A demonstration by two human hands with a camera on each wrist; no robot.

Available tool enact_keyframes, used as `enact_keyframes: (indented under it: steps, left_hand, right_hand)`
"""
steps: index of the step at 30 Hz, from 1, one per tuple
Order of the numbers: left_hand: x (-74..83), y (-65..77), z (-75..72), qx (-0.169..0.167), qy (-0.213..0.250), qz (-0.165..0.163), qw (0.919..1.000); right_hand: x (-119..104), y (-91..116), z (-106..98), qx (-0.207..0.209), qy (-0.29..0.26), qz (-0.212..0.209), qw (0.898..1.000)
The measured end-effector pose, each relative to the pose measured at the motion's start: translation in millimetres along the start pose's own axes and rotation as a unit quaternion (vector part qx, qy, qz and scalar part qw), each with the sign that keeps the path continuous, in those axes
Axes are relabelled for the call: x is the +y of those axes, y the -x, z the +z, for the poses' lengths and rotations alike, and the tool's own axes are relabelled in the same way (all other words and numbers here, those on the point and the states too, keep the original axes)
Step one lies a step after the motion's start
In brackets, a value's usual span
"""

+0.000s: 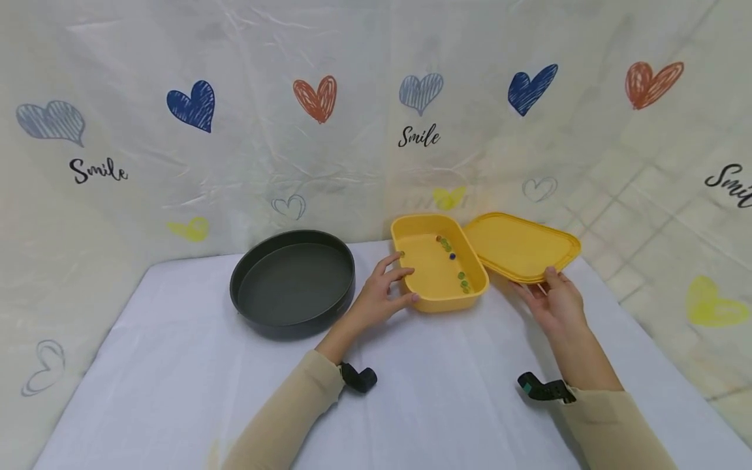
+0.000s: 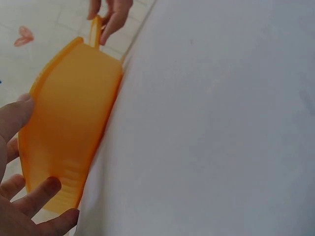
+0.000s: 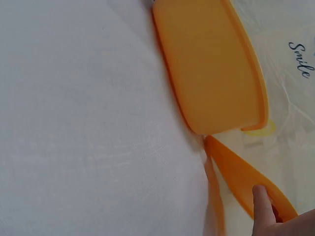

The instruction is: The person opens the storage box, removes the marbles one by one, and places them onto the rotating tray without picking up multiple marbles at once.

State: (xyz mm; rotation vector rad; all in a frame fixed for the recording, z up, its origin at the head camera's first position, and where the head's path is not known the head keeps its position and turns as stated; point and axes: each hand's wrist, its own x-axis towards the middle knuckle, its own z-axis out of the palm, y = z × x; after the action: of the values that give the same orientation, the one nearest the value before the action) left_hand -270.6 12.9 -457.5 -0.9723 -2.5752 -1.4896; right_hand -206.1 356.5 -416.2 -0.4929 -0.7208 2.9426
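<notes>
A yellow rectangular container (image 1: 445,301) stands on the table, holding several small green, blue and brown beads (image 1: 452,256). My left hand (image 1: 382,290) touches its left side, fingers spread, with fingertips at the rim and the thumb by the near corner. In the left wrist view, those fingers lie along the container's wall (image 2: 74,113). My right hand (image 1: 558,303) pinches the near right edge of a flat yellow lid (image 1: 519,245), thumb on top and fingers beneath. The lid tilts, its left end beside the container; the right wrist view shows the thumb on the lid (image 3: 241,179).
A round dark grey pan (image 1: 294,281) stands left of the container, close to my left forearm. White cloth covers the table (image 1: 435,391). Behind it hangs a pale sheet (image 1: 352,163) printed with hearts and "Smile".
</notes>
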Motion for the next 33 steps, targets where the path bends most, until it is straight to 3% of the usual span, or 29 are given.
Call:
enact_keyframes:
  steps: [6,16,24,33]
  left_hand:
    - [-0.8,0.1,-1.1,0.003,-0.003,0.004,1.0000]
    - [0.5,-0.2,-0.8,0.005,-0.004,0.015,0.9999]
    - [0.5,-0.8,-4.6,0.007,-0.001,0.001,1.0000]
    - [-2.2,-0.6,-1.1,-0.004,0.008,0.004,1.0000]
  right_hand:
    - [1,-2,1,0.036,-0.097,0.065,0.993]
    - [-2,6,5,0.101,-0.174,0.148,0.968]
    - [4,14,10,0.108,-0.164,0.168,0.966]
    - [13,28,10,0.099,-0.076,0.168,0.978]
